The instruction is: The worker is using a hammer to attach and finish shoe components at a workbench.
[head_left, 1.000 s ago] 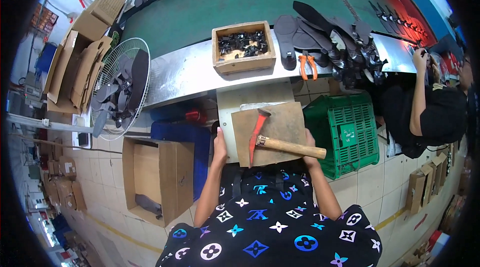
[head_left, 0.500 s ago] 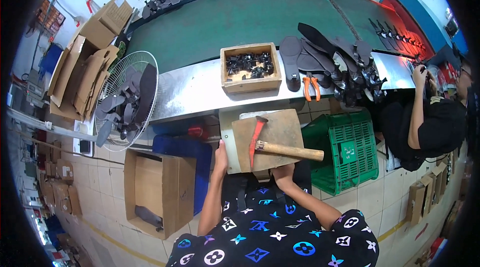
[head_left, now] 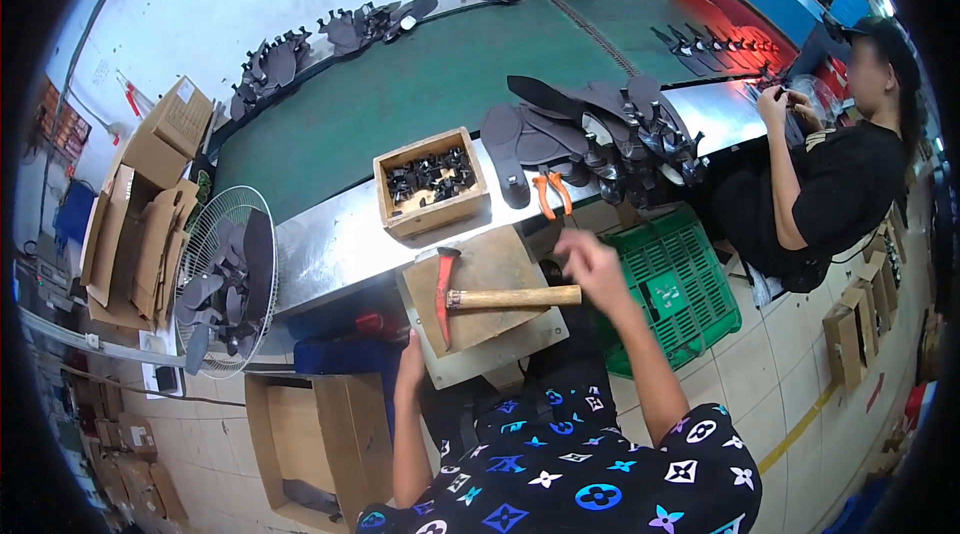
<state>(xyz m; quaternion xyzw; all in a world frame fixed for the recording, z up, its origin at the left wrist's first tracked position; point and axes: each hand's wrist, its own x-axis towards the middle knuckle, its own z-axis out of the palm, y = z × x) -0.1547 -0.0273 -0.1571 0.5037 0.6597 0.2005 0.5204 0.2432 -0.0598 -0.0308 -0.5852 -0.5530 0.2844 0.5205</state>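
A pale flat plate [head_left: 500, 359] with a worn brown board [head_left: 500, 254] on top sits over my lap, tilted. Across the board lies a hammer [head_left: 510, 297] with a red head and wooden handle. My left hand [head_left: 410, 366] grips the plate's left edge, its fingers partly hidden beneath. My right hand [head_left: 592, 269] is raised in the air right of the hammer handle, slightly blurred, fingers loosely bent and apart with nothing seen in them. Just beyond it, orange-handled pliers [head_left: 552, 194] lie at the bench edge beside a pile of dark shoe soles [head_left: 590, 129].
A wooden box [head_left: 435, 222] of small black parts stands on the metal bench edge [head_left: 325, 244]. Left are a wire basket [head_left: 268, 279] of soles and an open carton [head_left: 345, 434]. Right, a green crate [head_left: 690, 299] stands near a co-worker [head_left: 840, 174]. Behind runs a green conveyor belt [head_left: 400, 84].
My right hand has come out from under the board and risen to the right, toward the pliers. The board now shows tilted, and the view has turned right.
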